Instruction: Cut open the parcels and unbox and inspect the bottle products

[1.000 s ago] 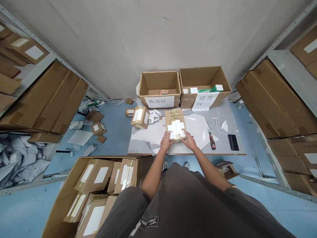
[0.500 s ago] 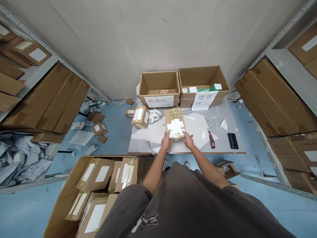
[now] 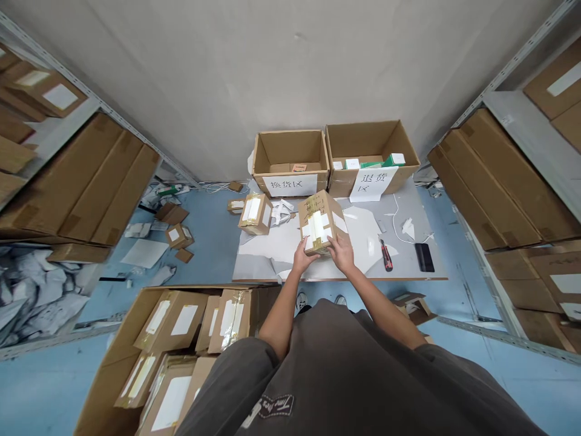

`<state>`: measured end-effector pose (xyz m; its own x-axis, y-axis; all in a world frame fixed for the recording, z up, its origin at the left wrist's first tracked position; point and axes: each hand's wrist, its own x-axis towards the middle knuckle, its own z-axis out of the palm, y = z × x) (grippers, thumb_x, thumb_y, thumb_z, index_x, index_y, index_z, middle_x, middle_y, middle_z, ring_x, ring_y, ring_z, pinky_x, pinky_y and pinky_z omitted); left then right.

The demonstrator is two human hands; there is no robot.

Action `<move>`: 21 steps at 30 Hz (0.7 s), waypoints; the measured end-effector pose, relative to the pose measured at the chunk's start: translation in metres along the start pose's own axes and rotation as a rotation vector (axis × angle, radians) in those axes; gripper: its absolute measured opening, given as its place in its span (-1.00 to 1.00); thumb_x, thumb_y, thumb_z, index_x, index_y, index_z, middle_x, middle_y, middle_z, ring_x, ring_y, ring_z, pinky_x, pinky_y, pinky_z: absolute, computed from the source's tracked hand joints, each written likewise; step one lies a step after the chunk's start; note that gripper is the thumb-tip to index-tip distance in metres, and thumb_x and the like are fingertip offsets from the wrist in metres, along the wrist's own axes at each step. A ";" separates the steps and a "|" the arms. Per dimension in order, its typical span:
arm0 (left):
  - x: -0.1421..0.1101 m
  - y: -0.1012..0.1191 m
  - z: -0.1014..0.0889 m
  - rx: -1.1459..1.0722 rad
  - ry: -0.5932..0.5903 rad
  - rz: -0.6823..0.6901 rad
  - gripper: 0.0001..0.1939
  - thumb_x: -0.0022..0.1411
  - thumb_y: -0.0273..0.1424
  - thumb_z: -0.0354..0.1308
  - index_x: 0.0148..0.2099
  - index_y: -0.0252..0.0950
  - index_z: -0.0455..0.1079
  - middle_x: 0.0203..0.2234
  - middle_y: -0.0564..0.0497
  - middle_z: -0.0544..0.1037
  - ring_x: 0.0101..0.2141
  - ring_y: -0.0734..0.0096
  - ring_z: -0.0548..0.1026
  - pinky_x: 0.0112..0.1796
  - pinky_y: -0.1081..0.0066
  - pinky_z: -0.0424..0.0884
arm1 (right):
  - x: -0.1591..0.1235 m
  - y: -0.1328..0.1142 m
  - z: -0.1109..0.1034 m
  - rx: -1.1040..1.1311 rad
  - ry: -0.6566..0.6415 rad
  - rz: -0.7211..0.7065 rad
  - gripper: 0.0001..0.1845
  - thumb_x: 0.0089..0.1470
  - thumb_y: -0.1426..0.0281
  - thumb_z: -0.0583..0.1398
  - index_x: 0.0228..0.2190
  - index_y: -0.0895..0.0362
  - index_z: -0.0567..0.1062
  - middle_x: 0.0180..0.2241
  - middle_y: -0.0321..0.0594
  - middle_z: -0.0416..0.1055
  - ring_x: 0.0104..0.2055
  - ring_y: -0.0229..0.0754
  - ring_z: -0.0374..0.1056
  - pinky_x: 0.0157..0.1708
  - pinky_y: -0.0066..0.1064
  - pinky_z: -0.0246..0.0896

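A brown cardboard box (image 3: 313, 209) with white labels, clear tape and handwriting is tilted between my two hands over the table. My left hand (image 3: 303, 257) grips its near left corner. At the near right corner, my right hand (image 3: 341, 251) is closed on the same box, whose right side shows a white label. Beneath it lies white paper (image 3: 363, 242) on the grey table (image 3: 254, 266). To the right rests a red and black utility knife (image 3: 387, 255). Left of the held box stand a smaller taped box (image 3: 256, 214) and crumpled white paper (image 3: 282, 212).
Two open cartons with handwritten signs, a left one (image 3: 290, 142) and a right one (image 3: 363, 133), stand at the table's back. A black phone (image 3: 424, 257) lies at the right. A large carton (image 3: 104, 375) full of boxes is at my lower left. Shelves flank both sides.
The box has turned and tilted, so its right side now shows. My right hand has shifted up along that side. The view has moved slightly.
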<state>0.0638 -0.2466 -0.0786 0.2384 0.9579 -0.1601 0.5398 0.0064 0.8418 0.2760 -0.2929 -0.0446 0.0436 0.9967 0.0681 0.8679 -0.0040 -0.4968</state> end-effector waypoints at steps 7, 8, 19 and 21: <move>0.010 -0.025 0.021 -0.207 -0.007 -0.099 0.07 0.09 -0.26 0.55 0.53 -0.21 0.12 0.44 -0.22 0.29 0.40 0.09 0.32 0.35 0.18 0.29 | 0.000 -0.032 0.014 -0.112 -0.057 -0.010 -0.33 0.32 0.44 0.19 0.40 -0.10 0.37 0.37 0.10 0.28 0.41 0.32 0.15 0.30 0.17 0.21; 0.010 -0.031 0.022 -0.211 -0.020 -0.111 0.09 0.06 -0.26 0.56 0.53 -0.20 0.13 0.43 -0.23 0.31 0.40 0.08 0.33 0.35 0.16 0.30 | -0.001 -0.034 0.019 -0.110 -0.070 -0.011 -0.31 0.31 0.46 0.19 0.41 -0.10 0.35 0.34 0.11 0.31 0.40 0.31 0.16 0.29 0.16 0.22; 0.001 -0.055 0.009 -0.084 -0.035 -0.198 0.06 0.10 -0.36 0.51 0.56 -0.20 0.11 0.37 -0.21 0.42 0.31 0.08 0.45 0.30 0.09 0.37 | -0.013 -0.045 0.054 -0.008 -0.234 -0.174 -0.26 0.24 0.66 0.08 0.38 0.05 0.39 0.44 0.09 0.22 0.51 0.11 0.09 0.42 0.04 0.12; -0.005 -0.053 0.004 -0.082 -0.046 -0.202 0.05 0.13 -0.35 0.50 0.56 -0.17 0.10 0.31 -0.19 0.50 0.20 0.09 0.55 0.23 0.11 0.45 | -0.012 -0.046 0.058 0.035 -0.299 -0.242 -0.28 0.19 0.68 0.09 0.34 0.12 0.44 0.45 0.08 0.22 0.51 0.06 0.10 0.42 -0.02 0.12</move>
<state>0.0376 -0.2525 -0.1242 0.1698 0.9208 -0.3512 0.5128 0.2217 0.8294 0.2067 -0.2999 -0.0725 -0.3111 0.9481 -0.0661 0.8180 0.2317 -0.5265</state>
